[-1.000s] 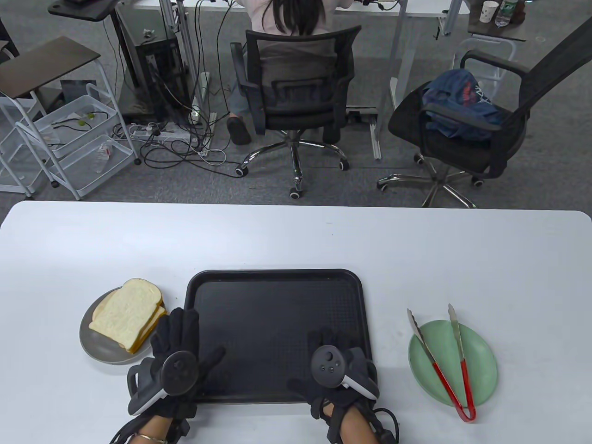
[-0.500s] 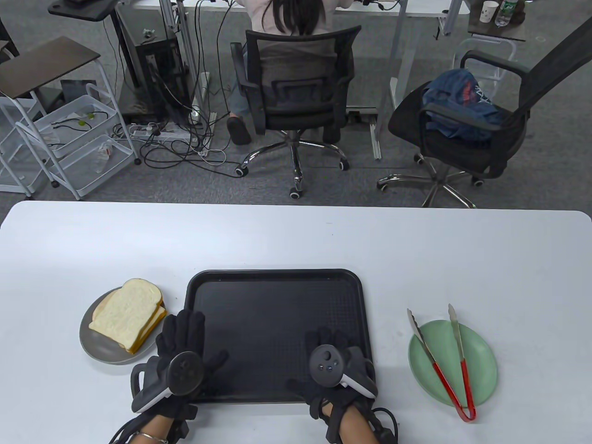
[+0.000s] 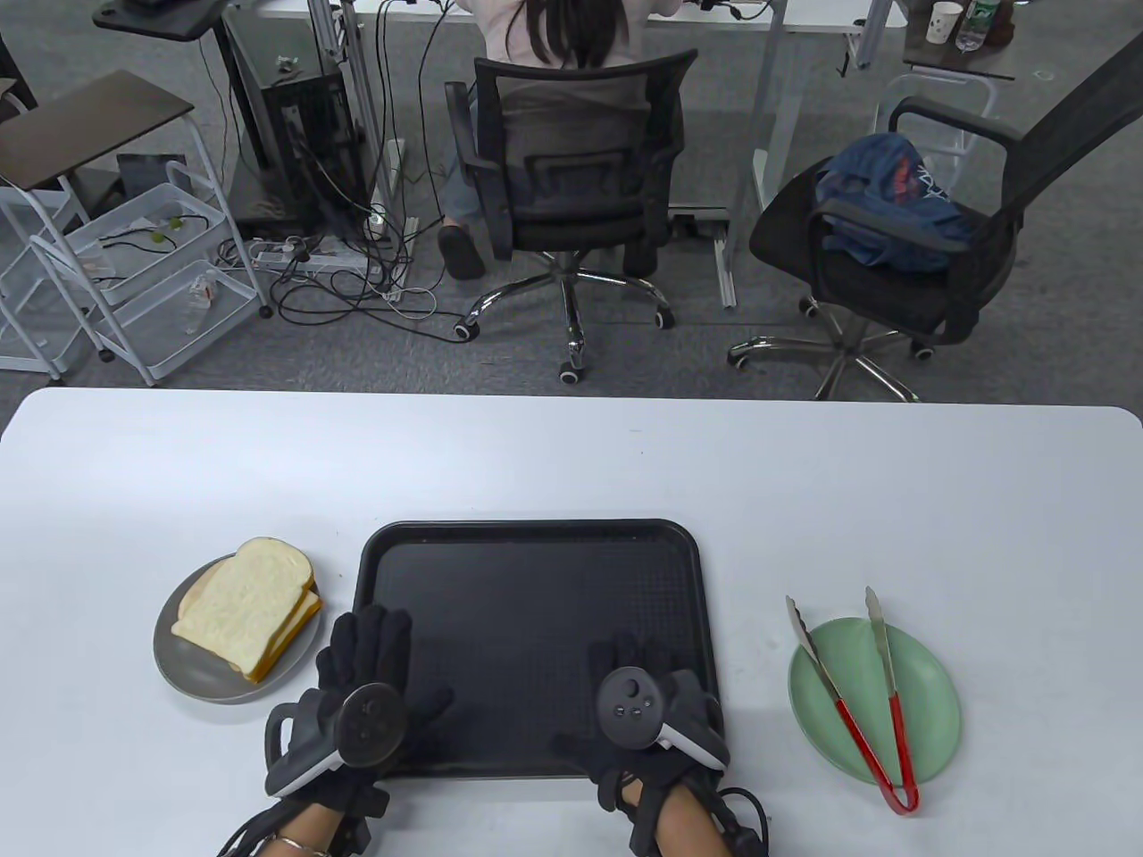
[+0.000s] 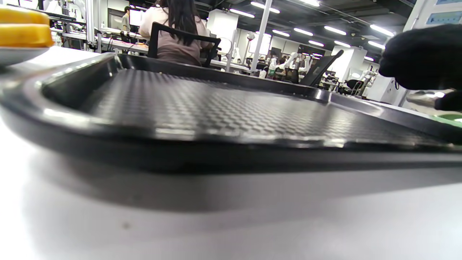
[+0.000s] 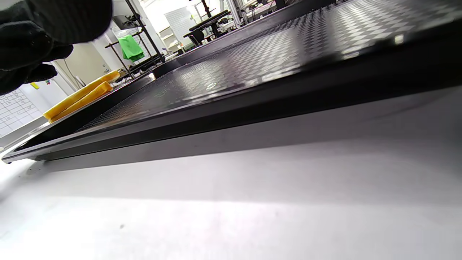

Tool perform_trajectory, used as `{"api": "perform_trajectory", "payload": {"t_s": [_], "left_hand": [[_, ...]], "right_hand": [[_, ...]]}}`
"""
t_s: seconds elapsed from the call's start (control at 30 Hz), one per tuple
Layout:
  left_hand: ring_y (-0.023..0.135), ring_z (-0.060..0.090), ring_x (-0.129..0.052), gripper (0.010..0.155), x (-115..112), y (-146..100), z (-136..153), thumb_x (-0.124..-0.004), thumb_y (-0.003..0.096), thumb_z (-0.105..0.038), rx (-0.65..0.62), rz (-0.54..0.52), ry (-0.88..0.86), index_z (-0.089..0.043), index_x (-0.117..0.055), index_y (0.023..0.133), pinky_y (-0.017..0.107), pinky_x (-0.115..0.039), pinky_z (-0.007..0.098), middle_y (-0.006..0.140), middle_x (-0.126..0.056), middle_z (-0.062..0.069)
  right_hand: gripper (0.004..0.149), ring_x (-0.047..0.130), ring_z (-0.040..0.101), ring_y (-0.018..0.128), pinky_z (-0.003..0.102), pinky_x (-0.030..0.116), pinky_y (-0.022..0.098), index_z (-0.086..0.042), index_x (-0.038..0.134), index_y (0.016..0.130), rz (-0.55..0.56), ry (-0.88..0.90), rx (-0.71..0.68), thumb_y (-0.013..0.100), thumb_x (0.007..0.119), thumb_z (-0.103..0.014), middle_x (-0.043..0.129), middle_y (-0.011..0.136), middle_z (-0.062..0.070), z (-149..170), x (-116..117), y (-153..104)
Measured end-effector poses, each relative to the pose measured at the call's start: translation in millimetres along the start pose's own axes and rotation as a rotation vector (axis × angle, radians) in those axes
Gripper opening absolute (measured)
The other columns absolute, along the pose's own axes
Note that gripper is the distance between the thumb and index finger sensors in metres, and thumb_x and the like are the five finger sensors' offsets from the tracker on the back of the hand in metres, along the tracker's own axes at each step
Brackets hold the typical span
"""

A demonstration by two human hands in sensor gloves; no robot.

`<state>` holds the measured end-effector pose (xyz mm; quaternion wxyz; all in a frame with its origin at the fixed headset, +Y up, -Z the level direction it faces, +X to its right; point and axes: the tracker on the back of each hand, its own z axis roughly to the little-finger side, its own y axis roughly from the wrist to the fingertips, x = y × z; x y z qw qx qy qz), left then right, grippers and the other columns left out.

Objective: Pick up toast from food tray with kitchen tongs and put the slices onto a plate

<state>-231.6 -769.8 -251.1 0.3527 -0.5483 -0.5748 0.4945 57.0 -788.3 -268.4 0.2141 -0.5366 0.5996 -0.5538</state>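
The black food tray [image 3: 536, 607] lies at the table's near middle with nothing on it. Two toast slices [image 3: 246, 611] are stacked on a grey plate [image 3: 183, 665] left of the tray. Right of it, red-handled tongs [image 3: 857, 739] lie across a green plate [image 3: 933, 696]. My left hand [image 3: 375, 638] lies flat over the tray's near left corner, fingers straight. My right hand [image 3: 629, 656] rests relaxed on the tray's near right part. Neither holds anything. The left wrist view shows the tray [image 4: 216, 108] and the toast's edge [image 4: 21, 30].
Beyond the table's far edge stand two office chairs [image 3: 571, 196], one with a seated person. A white wire cart [image 3: 152, 277] and floor cables are at far left. In the right wrist view the tray [image 5: 288, 61] and toast [image 5: 79, 99] appear.
My left hand has slid to the right, further over the tray's near left corner. The right hand has barely moved. Toast, plates and tongs are unchanged.
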Motion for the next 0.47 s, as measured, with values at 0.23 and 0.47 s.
{"api": "perform_trajectory", "payload": {"t_s": [0.23, 0.47], "left_hand": [[0.108, 0.066, -0.011, 0.094, -1.0, 0.4, -2.3, -0.047, 0.0702, -0.063, -0.008, 0.012, 0.013, 0.000, 0.001, 0.122, 0.079, -0.029, 0.075, 0.125, -0.003, 0.036], [0.108, 0.066, -0.010, 0.094, -0.9, 0.4, -2.7, -0.047, 0.0703, -0.063, -0.010, 0.016, 0.014, 0.000, 0.000, 0.122, 0.079, -0.029, 0.075, 0.125, -0.003, 0.036]], "right_hand": [[0.103, 0.003, 0.065, 0.083, 0.085, 0.023, 0.044, -0.005, 0.009, 0.099, -0.002, -0.003, 0.000, 0.042, 0.074, -0.060, 0.006, 0.103, 0.033, -0.2, 0.3, -0.5], [0.103, 0.003, 0.065, 0.083, 0.085, 0.023, 0.044, -0.005, 0.009, 0.099, -0.009, -0.012, 0.004, 0.042, 0.074, -0.060, 0.006, 0.103, 0.033, -0.8, 0.5, -1.0]]}}
